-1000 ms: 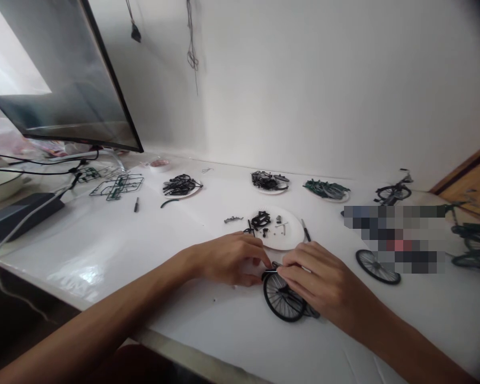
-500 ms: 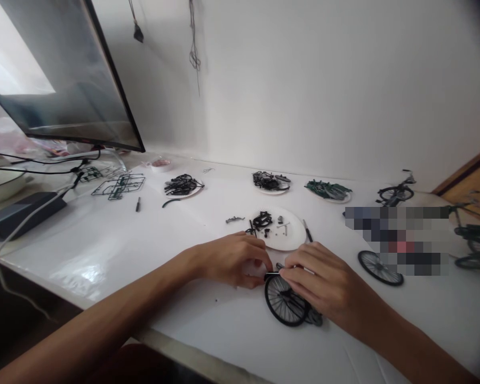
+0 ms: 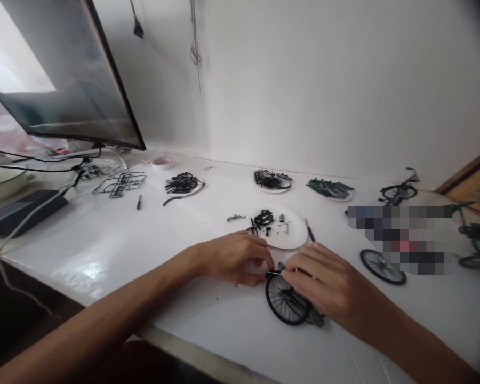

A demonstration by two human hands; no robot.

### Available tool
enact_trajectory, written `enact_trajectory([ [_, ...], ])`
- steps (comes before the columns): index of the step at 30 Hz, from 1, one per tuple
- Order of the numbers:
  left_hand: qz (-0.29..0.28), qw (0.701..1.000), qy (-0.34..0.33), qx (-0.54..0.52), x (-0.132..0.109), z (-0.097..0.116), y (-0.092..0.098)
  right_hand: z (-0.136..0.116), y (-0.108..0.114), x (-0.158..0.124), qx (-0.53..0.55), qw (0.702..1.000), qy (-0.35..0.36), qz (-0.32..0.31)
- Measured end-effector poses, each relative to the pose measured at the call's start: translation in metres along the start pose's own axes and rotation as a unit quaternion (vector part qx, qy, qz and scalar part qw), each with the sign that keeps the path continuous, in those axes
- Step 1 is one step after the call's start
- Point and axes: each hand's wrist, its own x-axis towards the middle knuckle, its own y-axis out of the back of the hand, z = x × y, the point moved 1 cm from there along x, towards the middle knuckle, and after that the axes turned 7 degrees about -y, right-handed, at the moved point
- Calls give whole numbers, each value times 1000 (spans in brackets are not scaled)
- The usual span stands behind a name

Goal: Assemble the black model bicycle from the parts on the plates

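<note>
A partly built model bicycle [image 3: 288, 295] lies on the white table, its black spoked wheel facing me. At the top of that wheel, my left hand [image 3: 246, 258] is closed, thumb and fingertips pinching the bicycle's dark edge. My right hand [image 3: 328, 280] is closed over the bicycle's right part and grips a thin, shiny metal tool [image 3: 275, 273]. The tool's tip reaches toward the left fingertips; its kind is hidden by the fingers. Beyond the hands sits a white plate [image 3: 298, 237] with black frame parts [image 3: 264, 218] and small grey pieces.
A slim black-handled tool [image 3: 310, 230] lies beside the plate. To the right are a loose wheel [image 3: 383, 266] and a built model bicycle [image 3: 400, 189]. Plates of black parts [image 3: 182, 183] and green parts [image 3: 330, 188] stand behind. A monitor [image 3: 76, 74] stands at left.
The hands and the model bicycle hold nearly the same pose. The whole view has shifted slightly, and the metal tool's tip seems tilted a little differently.
</note>
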Motion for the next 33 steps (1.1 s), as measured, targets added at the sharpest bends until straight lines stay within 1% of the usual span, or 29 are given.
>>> enact_trajectory([
  [6, -8, 1000, 0, 7, 0, 1, 0, -1, 1, 0, -5, 1000, 11, -10],
  [10, -12, 1000, -1, 12, 0, 3, 2, -3, 2, 2, -17, 1000, 25, -3],
  [18, -9, 1000, 2, 12, 0, 3, 3, -16, 11, 10, -94, 993, 73, 21],
  [23, -9, 1000, 0, 6, 1, 3, 2, -20, 11, 9, -73, 995, 57, 21],
  [29, -7, 1000, 0, 2, 0, 3, 2, -21, 11, 9, -74, 996, 49, 16],
  [33, -6, 999, 18, -30, -1, 4, 4, -21, 12, 8, -65, 997, 48, 10],
])
